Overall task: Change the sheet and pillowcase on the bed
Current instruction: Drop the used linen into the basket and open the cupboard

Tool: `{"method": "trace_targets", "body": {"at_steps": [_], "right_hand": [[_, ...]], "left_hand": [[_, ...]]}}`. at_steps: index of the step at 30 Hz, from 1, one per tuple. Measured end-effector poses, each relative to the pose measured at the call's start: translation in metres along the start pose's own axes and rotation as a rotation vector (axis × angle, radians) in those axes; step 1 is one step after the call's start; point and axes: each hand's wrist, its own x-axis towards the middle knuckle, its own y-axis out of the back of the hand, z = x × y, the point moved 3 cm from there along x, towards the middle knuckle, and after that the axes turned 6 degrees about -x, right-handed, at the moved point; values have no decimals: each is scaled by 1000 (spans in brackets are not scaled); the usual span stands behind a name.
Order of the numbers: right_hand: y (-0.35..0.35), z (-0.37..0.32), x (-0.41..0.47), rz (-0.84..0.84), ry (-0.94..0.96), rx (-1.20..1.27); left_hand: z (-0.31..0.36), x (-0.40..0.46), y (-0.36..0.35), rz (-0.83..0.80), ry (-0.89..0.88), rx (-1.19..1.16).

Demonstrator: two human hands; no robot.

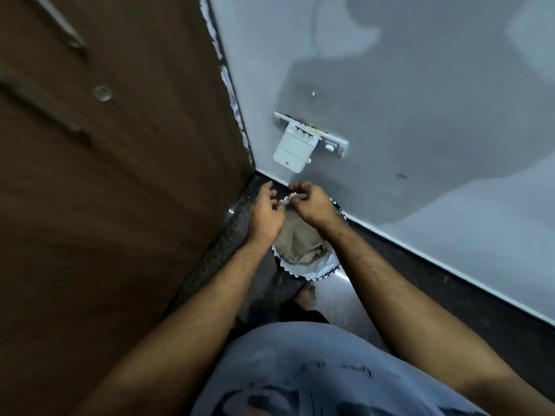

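A laundry basket (322, 270) with a white liner and a dark patterned rim stands on the floor in the corner between a brown door and a grey wall. Beige cloth (297, 240) lies bundled inside it. My left hand (265, 210) and my right hand (310, 199) hover over the basket's far rim, close together. Both pinch a small piece of white liner edge (288, 199) between curled fingers. No bed or pillow is in view.
A brown wooden door (114, 175) fills the left. A white switch plate with a plugged-in adapter (297, 148) sits on the grey wall (420, 115) just above the basket. The dark floor (339, 298) is narrow here; my foot (306, 294) stands beside the basket.
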Motion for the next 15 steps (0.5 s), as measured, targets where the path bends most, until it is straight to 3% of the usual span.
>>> {"method": "trace_targets", "body": {"at_steps": [7, 15], "right_hand": [[-48, -95, -69, -26, 252, -141], [-236, -182, -228, -249, 557, -86]], "left_hand": [[6, -66, 120, 218, -125, -125], [-100, -247, 305, 598, -189, -228]]}}
